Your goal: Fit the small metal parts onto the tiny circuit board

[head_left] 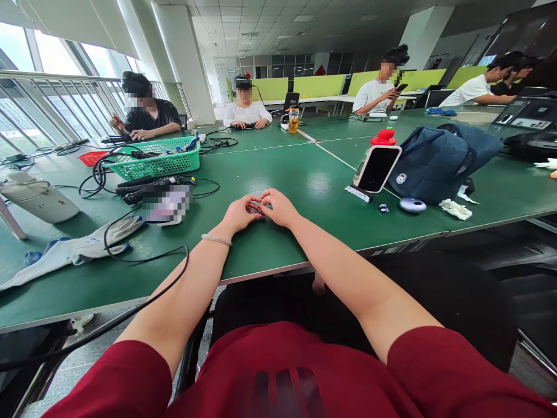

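Both my hands rest together on the green table (270, 174), fingertips meeting at the middle. My left hand (241, 212) has its fingers curled inward and wears a pale bracelet at the wrist. My right hand (278, 207) is curled too, pinching a small dark thing with red that I cannot make out between the two hands. Nearest to them are a black cable (143, 258) on the left and a phone (378, 168) on a stand to the right.
A green basket (156, 159) with cables, a white glove (78, 249) and a white pouch (37, 200) lie left. A dark blue backpack (435, 162), red-capped bottle (383, 137) and small earbud case (412, 204) sit right. Several people sit along the far side.
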{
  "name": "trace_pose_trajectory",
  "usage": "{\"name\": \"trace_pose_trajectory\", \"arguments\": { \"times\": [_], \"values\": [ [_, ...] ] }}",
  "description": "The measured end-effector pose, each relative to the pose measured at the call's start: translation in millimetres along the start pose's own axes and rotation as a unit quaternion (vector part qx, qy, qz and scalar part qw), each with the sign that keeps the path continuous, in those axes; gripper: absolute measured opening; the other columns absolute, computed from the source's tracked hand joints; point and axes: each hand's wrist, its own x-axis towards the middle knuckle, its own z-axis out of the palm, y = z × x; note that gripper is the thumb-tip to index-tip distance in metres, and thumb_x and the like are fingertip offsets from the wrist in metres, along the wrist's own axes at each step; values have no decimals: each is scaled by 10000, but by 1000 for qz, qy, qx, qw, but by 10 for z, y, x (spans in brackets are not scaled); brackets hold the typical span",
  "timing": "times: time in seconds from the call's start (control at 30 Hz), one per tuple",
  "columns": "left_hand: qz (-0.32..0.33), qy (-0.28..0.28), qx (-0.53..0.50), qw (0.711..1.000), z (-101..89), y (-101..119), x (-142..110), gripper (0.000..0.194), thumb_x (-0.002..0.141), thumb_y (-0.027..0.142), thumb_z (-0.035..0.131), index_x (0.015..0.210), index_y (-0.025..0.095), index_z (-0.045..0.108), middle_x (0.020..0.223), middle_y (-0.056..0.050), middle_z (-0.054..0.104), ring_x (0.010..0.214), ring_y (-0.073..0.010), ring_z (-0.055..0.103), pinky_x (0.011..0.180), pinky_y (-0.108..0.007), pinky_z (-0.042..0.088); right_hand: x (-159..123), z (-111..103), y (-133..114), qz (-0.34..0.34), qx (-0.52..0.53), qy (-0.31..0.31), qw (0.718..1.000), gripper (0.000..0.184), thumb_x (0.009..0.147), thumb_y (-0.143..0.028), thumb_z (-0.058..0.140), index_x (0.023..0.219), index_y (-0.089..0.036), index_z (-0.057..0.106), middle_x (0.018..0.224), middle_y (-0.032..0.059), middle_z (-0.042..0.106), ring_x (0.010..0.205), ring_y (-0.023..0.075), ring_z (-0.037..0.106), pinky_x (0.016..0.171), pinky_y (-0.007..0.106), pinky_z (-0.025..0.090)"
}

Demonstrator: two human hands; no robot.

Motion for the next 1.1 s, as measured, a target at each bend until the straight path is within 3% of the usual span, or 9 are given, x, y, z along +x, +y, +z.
{"name": "trace_pose_trajectory", "arguments": {
  "times": [0.23, 0.4, 0.6, 0.73, 0.87, 1.1],
  "values": [
    [-1, -5, -5, 1000, -4, 30, -10, 478, 565, 214, 767, 1021, 190, 625, 842, -21, 709, 735, -161, 606, 772, -330, 487, -7, -18, 0, -21, -54, -29, 998, 152, 851, -237, 589, 740, -175, 671, 1097, 71, 586, 1009, 186, 562, 954, 354, 423],
    [1, -1, -16, 1000, -2, 18, -11, 479, 564, 205, 763, 1023, 189, 625, 850, -25, 710, 744, -158, 608, 791, -332, 491, 2, -17, 8, -9, -23, -13, 1000, 142, 852, -255, 607, 768, -174, 688, 1091, 66, 585, 990, 174, 565, 930, 332, 432],
    [-18, 14, -66, 998, 8, -46, 19, 431, 605, 239, 753, 1012, 180, 624, 880, -55, 714, 740, -148, 616, 798, -335, 496, 15, -101, 160, 119, -9, 44, 992, 129, 839, -197, 594, 812, -172, 718, 1015, 59, 617, 841, 148, 566, 823, 296, 450],
    [-49, 37, -139, 988, -2, -97, 51, 366, 668, 257, 711, 1007, 162, 608, 871, -73, 712, 779, -159, 645, 811, -341, 500, -9, -184, 282, 199, -41, -40, 978, 100, 778, -240, 671, 824, -204, 752, 965, 42, 647, 817, 150, 573, 795, 283, 447],
    [-49, 28, -137, 989, -6, -120, 54, 402, 629, 245, 749, 996, 163, 608, 893, -78, 714, 787, -166, 650, 813, -350, 506, -32, -197, 310, 181, -68, -75, 978, 101, 740, -287, 721, 813, -231, 762, 925, 32, 672, 890, 178, 574, 797, 282, 440],
    [-35, -25, -7, 999, 17, -109, 20, 431, 584, 241, 779, 991, 199, 644, 900, -57, 730, 835, -194, 654, 855, -369, 489, -18, -135, 220, 135, -112, -84, 981, 102, 800, -226, 661, 743, -193, 739, 936, 59, 678, 916, 193, 571, 854, 310, 425]
  ]
}}
